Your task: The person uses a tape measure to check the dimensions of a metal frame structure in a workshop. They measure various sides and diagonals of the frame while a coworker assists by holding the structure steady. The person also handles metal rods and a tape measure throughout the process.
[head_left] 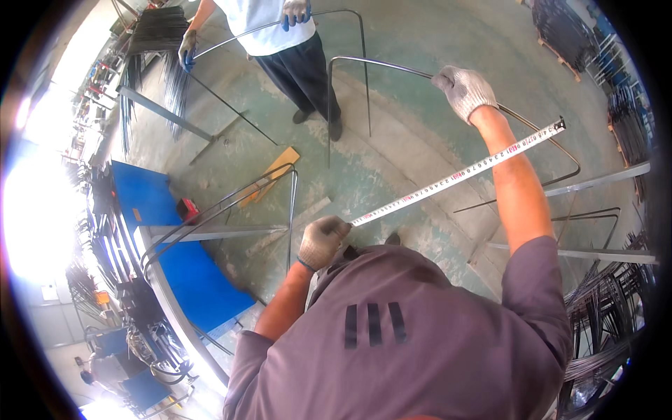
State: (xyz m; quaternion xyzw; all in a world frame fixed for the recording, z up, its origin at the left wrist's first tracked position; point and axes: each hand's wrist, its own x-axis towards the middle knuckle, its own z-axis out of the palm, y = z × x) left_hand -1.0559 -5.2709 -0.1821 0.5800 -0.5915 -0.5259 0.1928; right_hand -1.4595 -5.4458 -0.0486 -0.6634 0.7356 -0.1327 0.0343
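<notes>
Stretching a tape measure (448, 183) from the middle of the workshop toward two o'clock, a person in a mauve shirt (455, 343) and knitted gloves holds its near end in the left hand (324, 242), just below centre, fingers curled and clamped on the tape. Whether the tape's case sits inside that fist cannot be told. The white blade crosses over the right forearm (525, 192), its tip past the arm. Between one and two o'clock, the right hand (466, 92) has its fingers closed on a bent rod (381, 64), a metal bar with one leg dropping near twelve o'clock and its other corner near three. At eleven o'clock, a co-worker in a white shirt (269, 31) grips a second rod (365, 77) with both gloved hands. Bent bars (211, 208) lie across a rail (238, 232) at nine o'clock, above a blue sheet (199, 280) at eight. A yellow board (271, 175) lies on the floor at ten; wire (602, 308) is heaped at four.
</notes>
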